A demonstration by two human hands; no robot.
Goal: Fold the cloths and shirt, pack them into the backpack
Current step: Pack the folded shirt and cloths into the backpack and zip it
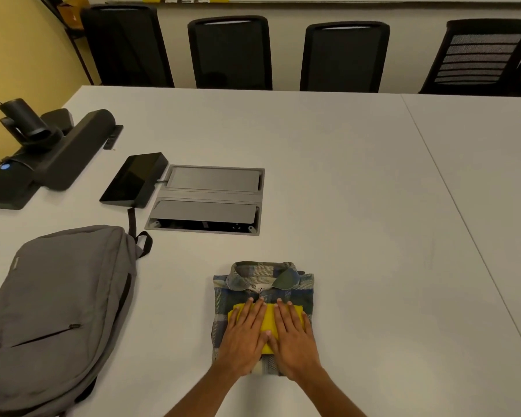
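Both hands, left hand [243, 338] and right hand [292, 337], lie flat with straight fingers, covering most of a yellow cloth [266, 322]. It sits on a folded plaid shirt [263, 291], collar facing away, near the white table's [358, 206] front edge. Well left lies a grey backpack [57, 305], partly cut off, zipped pocket visible; bare tabletop spreads to the right

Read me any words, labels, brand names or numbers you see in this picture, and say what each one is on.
No text can be read.
Neck label on the folded plaid shirt: dark marks, too blurred to read.
Small tag on the grey backpack: too small to read.
Black devices on the table: no visible lettering.
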